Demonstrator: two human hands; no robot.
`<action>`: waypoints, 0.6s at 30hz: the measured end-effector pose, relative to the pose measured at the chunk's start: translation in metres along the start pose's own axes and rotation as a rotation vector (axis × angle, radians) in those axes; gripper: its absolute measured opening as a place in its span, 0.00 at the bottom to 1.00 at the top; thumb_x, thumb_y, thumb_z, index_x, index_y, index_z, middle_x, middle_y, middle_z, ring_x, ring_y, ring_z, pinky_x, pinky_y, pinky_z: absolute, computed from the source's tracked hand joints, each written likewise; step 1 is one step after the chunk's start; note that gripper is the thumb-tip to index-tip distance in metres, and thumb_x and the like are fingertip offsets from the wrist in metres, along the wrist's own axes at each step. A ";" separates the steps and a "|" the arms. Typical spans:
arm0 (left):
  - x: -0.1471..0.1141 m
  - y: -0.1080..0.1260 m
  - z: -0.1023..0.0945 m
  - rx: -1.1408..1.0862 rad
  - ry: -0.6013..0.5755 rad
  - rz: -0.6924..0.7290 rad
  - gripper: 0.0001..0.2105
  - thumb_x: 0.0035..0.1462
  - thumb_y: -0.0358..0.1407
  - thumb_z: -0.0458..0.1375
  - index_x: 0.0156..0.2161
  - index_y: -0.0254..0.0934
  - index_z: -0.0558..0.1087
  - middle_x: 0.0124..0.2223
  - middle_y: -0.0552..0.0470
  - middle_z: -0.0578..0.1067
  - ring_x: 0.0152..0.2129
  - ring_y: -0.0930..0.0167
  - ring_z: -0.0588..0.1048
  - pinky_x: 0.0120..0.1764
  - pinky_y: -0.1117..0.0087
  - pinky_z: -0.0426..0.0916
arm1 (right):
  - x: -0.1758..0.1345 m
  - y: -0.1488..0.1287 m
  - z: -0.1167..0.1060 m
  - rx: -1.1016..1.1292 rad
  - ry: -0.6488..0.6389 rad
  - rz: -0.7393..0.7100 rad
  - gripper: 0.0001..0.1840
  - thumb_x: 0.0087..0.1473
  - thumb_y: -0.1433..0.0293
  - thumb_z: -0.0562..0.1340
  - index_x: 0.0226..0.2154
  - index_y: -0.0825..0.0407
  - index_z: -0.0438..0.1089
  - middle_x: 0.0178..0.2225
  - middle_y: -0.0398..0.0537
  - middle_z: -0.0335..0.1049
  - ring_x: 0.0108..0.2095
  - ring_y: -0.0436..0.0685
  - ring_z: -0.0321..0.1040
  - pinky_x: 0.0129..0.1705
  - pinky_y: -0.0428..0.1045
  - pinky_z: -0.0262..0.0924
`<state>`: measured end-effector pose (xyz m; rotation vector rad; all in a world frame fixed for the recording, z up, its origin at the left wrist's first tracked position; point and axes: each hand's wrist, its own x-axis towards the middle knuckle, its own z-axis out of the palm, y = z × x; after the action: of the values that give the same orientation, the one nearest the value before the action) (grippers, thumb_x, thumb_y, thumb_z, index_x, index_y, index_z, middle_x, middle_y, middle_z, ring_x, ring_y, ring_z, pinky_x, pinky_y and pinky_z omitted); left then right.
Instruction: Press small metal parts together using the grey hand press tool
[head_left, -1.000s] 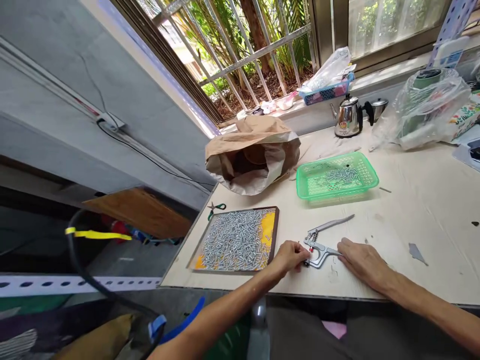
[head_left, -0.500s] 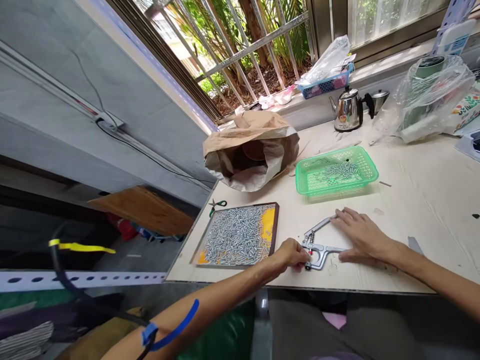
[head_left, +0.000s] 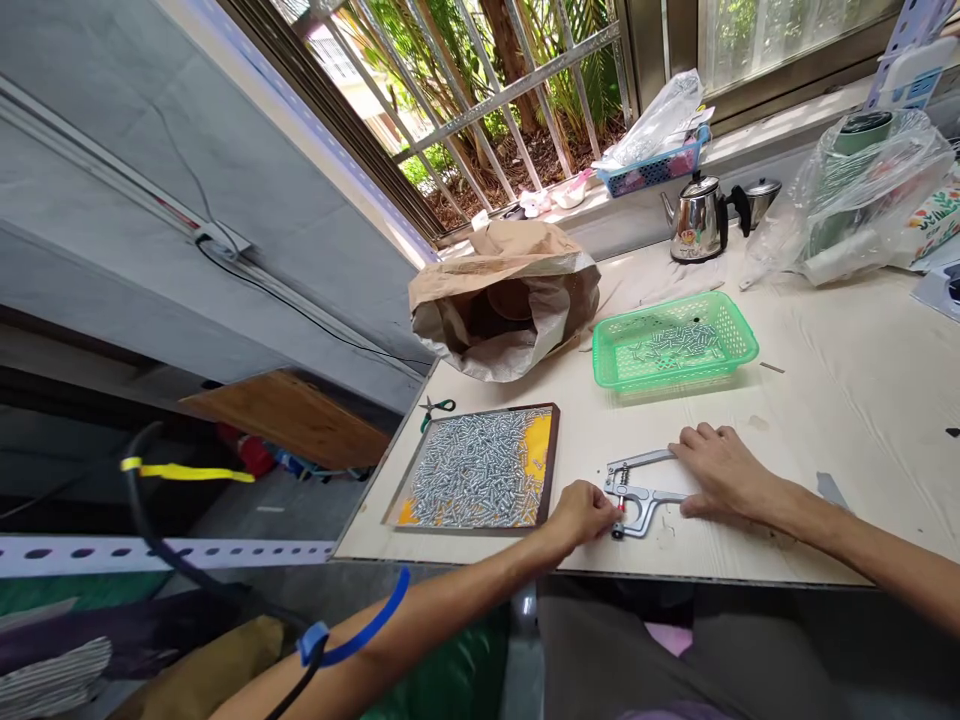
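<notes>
A metal hand press plier (head_left: 636, 490) lies flat on the pale table (head_left: 825, 420) near its front edge. My right hand (head_left: 724, 472) wraps both handles of the plier and squeezes them together. My left hand (head_left: 581, 512) sits at the plier's jaw, fingertips pinched on something too small to make out. Left of that hand lies a dark-framed tray (head_left: 553, 455) with a yellow floor, heaped with small silver screws (head_left: 472, 468). Farther back stands a green plastic basket (head_left: 739, 355) with several screws inside.
An open brown paper sack (head_left: 510, 295) stands behind the tray. Small scissors (head_left: 433, 408) lie at the table's left edge. A steel kettle (head_left: 696, 230) and a clear plastic bag (head_left: 862, 200) sit at the back by the barred window.
My right hand moved from the lower handle onto both handles and pressed them closer together. My left hand stayed at the jaw.
</notes>
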<state>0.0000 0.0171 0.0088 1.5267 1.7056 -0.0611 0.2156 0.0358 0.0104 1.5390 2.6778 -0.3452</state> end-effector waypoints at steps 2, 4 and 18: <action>-0.004 0.002 0.007 0.202 0.207 0.279 0.06 0.51 0.34 0.61 0.31 0.32 0.71 0.36 0.47 0.73 0.37 0.65 0.72 0.41 0.63 0.68 | -0.002 -0.002 0.004 0.027 0.005 0.011 0.24 0.39 0.61 0.70 0.39 0.54 0.69 0.40 0.56 0.67 0.42 0.65 0.62 0.39 0.55 0.58; 0.000 0.007 0.016 0.333 0.308 0.572 0.13 0.49 0.34 0.63 0.40 0.33 0.70 0.47 0.42 0.70 0.46 0.61 0.68 0.48 0.59 0.66 | -0.003 -0.003 0.007 0.058 0.004 0.024 0.24 0.40 0.63 0.70 0.40 0.55 0.69 0.40 0.56 0.66 0.42 0.64 0.62 0.39 0.54 0.58; 0.032 0.031 0.031 0.519 0.147 0.899 0.07 0.59 0.36 0.54 0.42 0.36 0.66 0.40 0.47 0.70 0.39 0.65 0.67 0.42 0.63 0.66 | -0.025 0.003 0.014 0.079 0.011 -0.009 0.05 0.50 0.75 0.63 0.32 0.53 0.69 0.34 0.49 0.67 0.36 0.57 0.64 0.37 0.49 0.57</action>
<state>0.0453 0.0342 -0.0164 2.6162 0.9934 0.0872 0.2298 0.0132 -0.0007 1.5543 2.7112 -0.4490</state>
